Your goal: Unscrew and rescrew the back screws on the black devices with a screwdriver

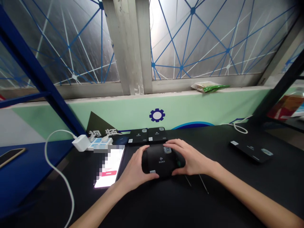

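- Two bare hands of ours close in on one black box [159, 164], our left hand [132, 171] gripping its left side and our right hand [193, 159] gripping its right side.
- On both hands we curl the fingers around the far edge and set the thumb at the near edge, so the box sits between our palms, its printed face up; we cannot tell whether it touches the black table [152, 204] beneath.
- Just beyond our fingertips, two more boxes lie side by side: the left spare box [138, 135] and the middle spare box [156, 135].
- Well apart to the right of our right hand lies the right spare box [245, 150], set at a slant.
- Below our right wrist, two thin rods [203, 183] poke out over the table.
- Just left of our left hand we see a lit phone [111, 166], its screen partly pixelated.
- Beyond that phone, farther from our left hand, stand a white power strip [101, 144] and a white charger [82, 143], whose white cable [66, 178] loops down past our left forearm.
- High beyond our right hand, a green packet [213, 88] rests on the window sill [171, 91].
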Available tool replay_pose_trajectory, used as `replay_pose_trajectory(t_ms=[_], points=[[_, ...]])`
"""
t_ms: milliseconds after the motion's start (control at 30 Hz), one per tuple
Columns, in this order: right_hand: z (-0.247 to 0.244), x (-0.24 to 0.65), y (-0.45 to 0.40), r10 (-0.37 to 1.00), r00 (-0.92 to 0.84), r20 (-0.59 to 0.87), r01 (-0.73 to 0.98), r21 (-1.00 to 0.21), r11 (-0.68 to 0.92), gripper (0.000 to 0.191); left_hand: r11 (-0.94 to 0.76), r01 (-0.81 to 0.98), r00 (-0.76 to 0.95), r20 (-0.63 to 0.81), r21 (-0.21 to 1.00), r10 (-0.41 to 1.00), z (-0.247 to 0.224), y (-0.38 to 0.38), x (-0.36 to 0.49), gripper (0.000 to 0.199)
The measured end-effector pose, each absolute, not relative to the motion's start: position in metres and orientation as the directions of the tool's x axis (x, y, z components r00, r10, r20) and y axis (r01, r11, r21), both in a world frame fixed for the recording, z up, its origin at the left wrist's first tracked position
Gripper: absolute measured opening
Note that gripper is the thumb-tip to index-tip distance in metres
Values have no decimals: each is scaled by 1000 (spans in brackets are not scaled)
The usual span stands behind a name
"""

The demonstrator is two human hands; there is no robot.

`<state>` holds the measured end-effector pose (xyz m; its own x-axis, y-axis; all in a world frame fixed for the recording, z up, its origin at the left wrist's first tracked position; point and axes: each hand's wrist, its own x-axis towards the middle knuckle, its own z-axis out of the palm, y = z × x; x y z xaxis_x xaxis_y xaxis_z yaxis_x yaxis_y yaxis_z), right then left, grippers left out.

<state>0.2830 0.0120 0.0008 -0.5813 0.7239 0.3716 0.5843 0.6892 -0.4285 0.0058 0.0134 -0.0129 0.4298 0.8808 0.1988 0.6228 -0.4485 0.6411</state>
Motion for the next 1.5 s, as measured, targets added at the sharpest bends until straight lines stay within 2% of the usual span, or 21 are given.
replay_pose_trajectory(t_ms=[200,333,467,567,767,867,967,1067,1167,1367,1500], points=[[0,286,15,768,-471,433,608,-471,639,70,-526,637,464,265,563,845,-7,11,7,90],[-3,283,15,811,-406,422,573,-574,585,59,-521,650,465,252,553,848,-6,10,7,90],[-5,281,14,811,-382,443,544,-602,585,50,-500,660,448,241,561,861,-6,9,8,87],[-5,279,14,809,-370,457,530,-612,588,51,-499,660,445,243,562,862,-5,8,8,86],[-6,281,15,827,-367,426,543,-624,562,72,-491,644,439,243,587,865,-5,9,7,87],[-8,280,16,827,-364,428,547,-621,562,68,-470,596,421,245,651,873,-4,10,7,75],[-10,277,14,821,-342,457,539,-620,570,52,-466,536,375,296,704,879,-2,9,8,52],[-10,274,10,787,-331,521,509,-604,613,36,-472,484,335,342,737,878,3,7,8,40],[-8,272,5,728,-372,576,464,-564,683,26,-453,460,361,305,764,881,8,3,10,31],[-5,275,1,611,-515,601,453,-415,789,24,-396,449,485,154,801,861,14,1,12,39],[-5,276,1,574,-575,584,455,-355,817,20,-376,450,531,96,810,842,15,4,9,35]])
